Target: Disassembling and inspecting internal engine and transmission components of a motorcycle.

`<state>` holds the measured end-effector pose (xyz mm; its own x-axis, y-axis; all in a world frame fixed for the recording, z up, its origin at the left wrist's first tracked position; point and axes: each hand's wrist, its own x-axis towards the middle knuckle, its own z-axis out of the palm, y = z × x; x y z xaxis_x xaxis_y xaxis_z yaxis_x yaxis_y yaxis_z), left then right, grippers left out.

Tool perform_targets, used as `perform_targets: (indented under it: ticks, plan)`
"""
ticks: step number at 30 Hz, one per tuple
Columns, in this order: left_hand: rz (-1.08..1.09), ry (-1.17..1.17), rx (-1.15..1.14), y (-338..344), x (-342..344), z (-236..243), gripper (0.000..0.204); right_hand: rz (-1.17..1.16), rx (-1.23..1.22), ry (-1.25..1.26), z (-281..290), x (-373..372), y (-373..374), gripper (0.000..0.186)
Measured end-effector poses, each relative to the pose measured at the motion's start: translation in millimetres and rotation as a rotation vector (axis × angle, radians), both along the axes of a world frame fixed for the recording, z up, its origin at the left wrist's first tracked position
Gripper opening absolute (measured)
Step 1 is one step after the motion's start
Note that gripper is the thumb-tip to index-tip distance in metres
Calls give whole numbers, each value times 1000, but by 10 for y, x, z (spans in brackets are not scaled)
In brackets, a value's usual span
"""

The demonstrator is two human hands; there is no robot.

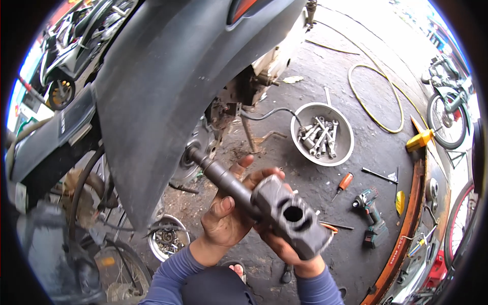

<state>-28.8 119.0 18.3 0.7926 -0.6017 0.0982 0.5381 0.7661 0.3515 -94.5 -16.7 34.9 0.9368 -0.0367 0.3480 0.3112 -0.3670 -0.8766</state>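
Oil-stained concrete floor (325,76) of an open-air repair yard, with the dark rear body of a motorbike (168,76) looming from twelve o'clock down to nine.

Left hand (223,216) wrapped around the shaft of a heavy dark impact wrench (284,213), thumb laid along it; right hand (292,254) cupped under the blocky head, fingers closed on it from below. Long socket extension (213,170) running from the tool toward ten o'clock and seated against the wheel hub (193,152) beneath the fender.

Judged from that seating: mid-step on a hub fastener, tool already engaged. Next move would call for keeping the shaft square to the hub and bracing both wrists against the kick.

Further out, at one o'clock, a round metal bowl (323,133) full of sockets and spanners. At three o'clock an orange-handled screwdriver (343,184), then a green cordless drill (371,216). Yellow hose (373,109) looping at two o'clock. Second small dish of nuts (168,239) at seven o'clock, just beside the left forearm.
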Motion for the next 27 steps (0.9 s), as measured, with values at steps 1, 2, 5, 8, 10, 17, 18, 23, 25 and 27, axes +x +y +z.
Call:
perform_targets:
  ticks: [1,2,5,8,10,17,18,23,25,27]
  plan:
    - [-51,-31,-91,-6,52,-172,67,126,151,126,-46,-33,-95,36]
    - [-104,-66,-182,28,102,-352,58,248,309,243,-76,-83,-243,37]
    - [-279,-185,-310,-111,198,-733,34,89,446,639,241,-218,-799,25]
    - [-408,-271,-363,-241,192,-1027,23,-114,68,831,366,-460,-1172,30]
    - [-552,-265,-82,-337,79,-1222,25,-234,-145,950,182,-666,-1484,28]
    - [-705,97,695,-419,-416,-1520,34,-235,-788,1083,-1328,-1977,-2631,29]
    - [-701,157,852,-434,-496,-1519,36,-253,-850,1017,-1513,-2168,-2768,29]
    - [-799,-46,1370,-194,-794,-1584,44,39,-865,1386,-1410,-1767,-3078,29]
    - [-961,-446,1884,-204,-779,-1480,57,-221,-937,1088,-1388,-1491,-3248,31]
    - [-945,-498,1963,-193,-793,-1526,61,-458,-1011,762,-1548,-1314,-3559,37]
